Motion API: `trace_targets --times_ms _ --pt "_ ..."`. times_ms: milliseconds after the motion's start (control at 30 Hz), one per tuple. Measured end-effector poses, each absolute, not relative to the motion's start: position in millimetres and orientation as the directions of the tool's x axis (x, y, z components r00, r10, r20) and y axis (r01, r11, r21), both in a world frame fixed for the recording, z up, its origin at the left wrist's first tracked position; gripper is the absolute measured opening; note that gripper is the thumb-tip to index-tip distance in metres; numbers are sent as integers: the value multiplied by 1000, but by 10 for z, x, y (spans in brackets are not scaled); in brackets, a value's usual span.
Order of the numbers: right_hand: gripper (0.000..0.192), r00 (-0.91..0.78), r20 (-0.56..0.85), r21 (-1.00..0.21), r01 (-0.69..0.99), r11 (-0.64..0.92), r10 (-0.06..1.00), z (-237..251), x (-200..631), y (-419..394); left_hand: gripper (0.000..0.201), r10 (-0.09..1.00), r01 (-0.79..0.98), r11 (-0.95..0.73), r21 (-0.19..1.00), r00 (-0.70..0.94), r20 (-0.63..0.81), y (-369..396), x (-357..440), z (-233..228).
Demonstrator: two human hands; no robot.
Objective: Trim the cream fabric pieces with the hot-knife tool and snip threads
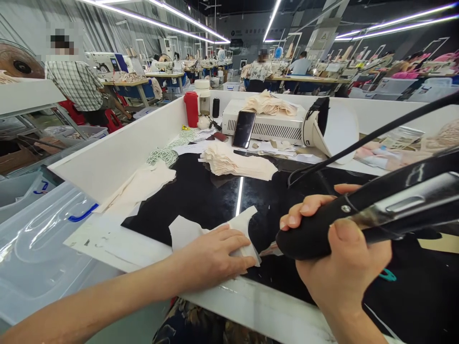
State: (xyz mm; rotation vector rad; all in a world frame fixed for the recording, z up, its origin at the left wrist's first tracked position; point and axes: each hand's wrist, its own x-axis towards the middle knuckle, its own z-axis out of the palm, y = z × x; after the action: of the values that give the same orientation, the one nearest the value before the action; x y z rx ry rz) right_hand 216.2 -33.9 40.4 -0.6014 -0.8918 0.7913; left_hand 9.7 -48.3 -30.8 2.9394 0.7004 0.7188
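Note:
My left hand (218,253) lies flat on a white fabric piece (184,231), its fingers stretched over the near right part and pressing it to the black work surface (158,210). In my right hand (347,263) is a black handheld tool (308,239) with a shiny metal lever. My fingers and thumb wrap round its thick end. The narrow tip points left and meets or nearly touches the fabric's right edge; I cannot tell which. Part of the fabric is hidden beneath my left hand.
Behind the fabric lies a cream fabric stack (238,162), with more cream pieces (143,184) to the left. A phone (244,129) leans on a vented white box (276,126). A black cable (373,141) crosses the right side. Low white walls (118,143) edge the table.

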Motion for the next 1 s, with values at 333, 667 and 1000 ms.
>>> trace_targets --times_ms 333,667,1000 --pt "39 370 465 -744 -328 582 804 352 2155 -268 20 439 417 -895 155 769 465 -484 135 -283" --pt "32 362 465 -765 -295 572 808 367 2125 -290 21 438 405 -897 175 766 471 -483 120 -300" --pt "40 390 467 -748 -305 590 794 345 2072 -160 18 436 407 -898 167 773 461 -453 127 -314"
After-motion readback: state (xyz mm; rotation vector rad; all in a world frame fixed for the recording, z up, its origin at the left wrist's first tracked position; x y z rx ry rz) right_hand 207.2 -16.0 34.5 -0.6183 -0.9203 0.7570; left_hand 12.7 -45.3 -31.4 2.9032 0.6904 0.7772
